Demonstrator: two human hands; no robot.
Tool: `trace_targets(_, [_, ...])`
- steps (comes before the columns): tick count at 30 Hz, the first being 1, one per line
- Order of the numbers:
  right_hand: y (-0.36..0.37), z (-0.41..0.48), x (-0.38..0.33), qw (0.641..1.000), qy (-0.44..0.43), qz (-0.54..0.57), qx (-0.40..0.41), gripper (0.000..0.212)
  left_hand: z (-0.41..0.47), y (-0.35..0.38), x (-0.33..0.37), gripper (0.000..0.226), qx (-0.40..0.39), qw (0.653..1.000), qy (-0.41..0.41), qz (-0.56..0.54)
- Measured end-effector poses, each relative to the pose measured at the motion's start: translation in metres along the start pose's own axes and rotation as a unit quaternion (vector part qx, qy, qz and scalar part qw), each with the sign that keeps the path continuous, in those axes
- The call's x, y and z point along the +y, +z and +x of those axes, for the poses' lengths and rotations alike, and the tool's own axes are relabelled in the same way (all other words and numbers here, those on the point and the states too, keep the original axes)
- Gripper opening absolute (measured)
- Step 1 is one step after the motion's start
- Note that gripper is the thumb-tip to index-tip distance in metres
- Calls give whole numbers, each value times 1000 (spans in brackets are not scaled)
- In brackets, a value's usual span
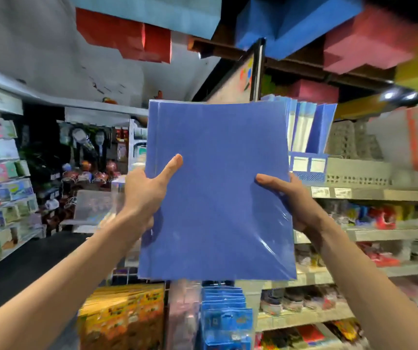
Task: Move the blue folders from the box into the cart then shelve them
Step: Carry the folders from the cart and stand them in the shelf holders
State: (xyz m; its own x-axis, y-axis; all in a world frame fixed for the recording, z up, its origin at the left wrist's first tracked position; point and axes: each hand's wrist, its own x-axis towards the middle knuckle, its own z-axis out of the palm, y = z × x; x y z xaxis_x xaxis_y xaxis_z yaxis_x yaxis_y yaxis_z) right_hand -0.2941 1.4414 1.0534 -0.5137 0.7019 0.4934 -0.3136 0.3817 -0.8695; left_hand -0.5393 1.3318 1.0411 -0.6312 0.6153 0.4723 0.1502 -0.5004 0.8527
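Two hands were clamped on one stack of blue folders (215,193), which was held upright in a shop aisle, raised in front of the right-hand shelf (405,195). The left hand (144,195) was gripped on the stack's left edge, left thumb (172,165) laid across the front face and fingers hidden behind; the right hand (296,200) was gripped on the right edge likewise, right thumb (271,181) on the front. Blue file holders (309,130) were stood upright on that shelf just behind the stack's top right corner; contact could not be determined.
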Motion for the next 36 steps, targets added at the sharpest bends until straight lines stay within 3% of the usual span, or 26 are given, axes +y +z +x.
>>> trace_targets(4, [-78,5,-22,999,-30,-11,37,41,7,89,-1,22,-45,999,16,-14])
trace_targets(7, [-141,5,-38,996,-43,-21,76,37,16,163,-8,25,-69,996,49,-9])
trace_targets(12, [-232,4,-66,983,-68,-52,161,25,32,273,-12,84,-87,987,120,64])
trace_targets(22, [-371,30,-114,937,-155,-107,295,19,85,446,-25,46,-131,928,250,242])
trace_targets(28, [-434,65,-128,889,-225,-171,359,23,108,531,-57,34,-152,863,361,320])
trace_targets(32, [-474,95,-137,836,-257,-231,425,27,125,580,-76,32,-175,832,402,339])
trace_targets(35, [-512,125,-144,788,-272,-270,482,58,139,616,-85,34,-192,818,421,343])
trace_targets(36, [-527,136,-146,775,-270,-281,498,59,146,633,-89,34,-203,813,422,347])
